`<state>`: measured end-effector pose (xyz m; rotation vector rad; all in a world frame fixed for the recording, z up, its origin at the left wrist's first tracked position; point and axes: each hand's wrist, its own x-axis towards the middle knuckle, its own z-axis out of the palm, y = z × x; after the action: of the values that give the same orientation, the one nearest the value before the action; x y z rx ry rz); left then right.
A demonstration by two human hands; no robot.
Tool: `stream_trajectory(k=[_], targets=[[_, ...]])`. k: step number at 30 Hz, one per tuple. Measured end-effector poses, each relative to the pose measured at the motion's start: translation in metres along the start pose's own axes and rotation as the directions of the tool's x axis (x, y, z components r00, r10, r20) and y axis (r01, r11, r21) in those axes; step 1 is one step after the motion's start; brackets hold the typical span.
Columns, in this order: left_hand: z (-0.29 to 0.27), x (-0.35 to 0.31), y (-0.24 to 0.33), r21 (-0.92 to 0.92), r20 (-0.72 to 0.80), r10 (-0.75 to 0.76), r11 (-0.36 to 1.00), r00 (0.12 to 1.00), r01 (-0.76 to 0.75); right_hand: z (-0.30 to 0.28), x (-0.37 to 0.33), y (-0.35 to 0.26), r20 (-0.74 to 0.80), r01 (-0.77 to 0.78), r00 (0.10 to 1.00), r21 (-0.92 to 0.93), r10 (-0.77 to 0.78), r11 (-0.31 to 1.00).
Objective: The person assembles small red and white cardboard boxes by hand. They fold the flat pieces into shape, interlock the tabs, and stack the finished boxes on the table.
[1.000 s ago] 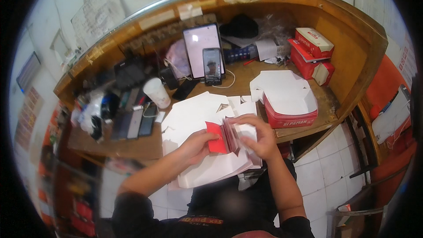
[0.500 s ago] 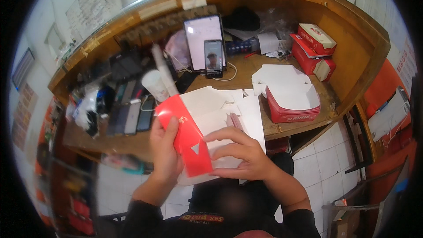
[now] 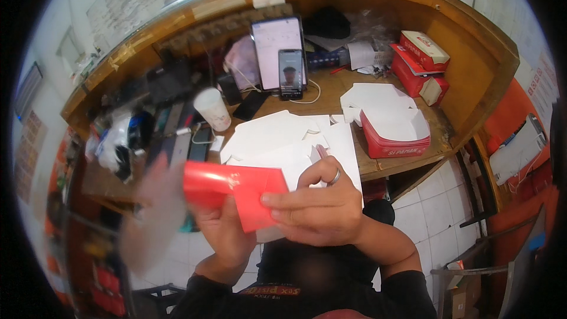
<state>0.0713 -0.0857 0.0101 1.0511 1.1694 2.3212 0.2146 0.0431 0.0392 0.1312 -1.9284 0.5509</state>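
A red, glossy cardboard box blank [image 3: 257, 180] is held up over the near side of the desk, its red face toward me and one end folded over. My left hand [image 3: 227, 239] grips it from below, with the fingers partly hidden behind the card. At its right end my right hand [image 3: 328, 210], wearing a ring, pinches a folded red flap between thumb and fingers. A pale, motion-blurred part of the blank swings out at the left. Beneath lie flat white box blanks [image 3: 266, 136] on the desk. A folded red box with a white inside [image 3: 394, 142] stands open to the right.
Smaller red boxes [image 3: 422, 62] are stacked at the back right. A phone [image 3: 290, 74] leans on a tablet [image 3: 274, 35] at the back. Left of the blanks stand a paper cup [image 3: 211, 110] and several phones with cables. The desk's raised wooden wall curves behind.
The red blank has turned from upright to nearly level and moved left, its pale part swinging down leftward. My right hand has closed from spread fingers onto its end flap.
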Motion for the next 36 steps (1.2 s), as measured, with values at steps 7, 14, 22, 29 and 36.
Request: stream_trajectory(k=[7, 14, 22, 29, 36], targets=[[0.010, -0.005, -0.008, -0.094, -0.114, 0.026, 0.995, 0.993, -0.037, 0.007, 0.002, -0.007, -0.035, 0.064, 0.997, -0.041, -0.065, 0.997], [0.012, -0.030, -0.013, -0.258, -0.034, -0.048, 0.965, 0.998, 0.038, 0.023, -0.010, 0.002, -0.147, 0.044, 0.989, 0.125, -0.026, 0.991], [-0.003, -0.008, 0.077, 0.616, 0.784, -0.417, 0.431, 0.460, -0.659, 0.000, -0.017, 0.021, -0.172, -0.188, 0.838, 0.801, 0.518, 0.569], [-0.052, -0.057, 0.110, 0.731, 0.655, -0.459, 0.182, 0.601, -0.658, 0.022, -0.022, 0.070, 0.162, -0.594, 0.690, 0.684, 0.705, 0.423], [-0.129, -0.154, 0.095, 0.795, -0.013, -0.381, 0.557, 0.925, 0.241, 0.109, -0.045, -0.009, 0.432, -0.175, 0.899, 0.500, -0.069, 0.848]])
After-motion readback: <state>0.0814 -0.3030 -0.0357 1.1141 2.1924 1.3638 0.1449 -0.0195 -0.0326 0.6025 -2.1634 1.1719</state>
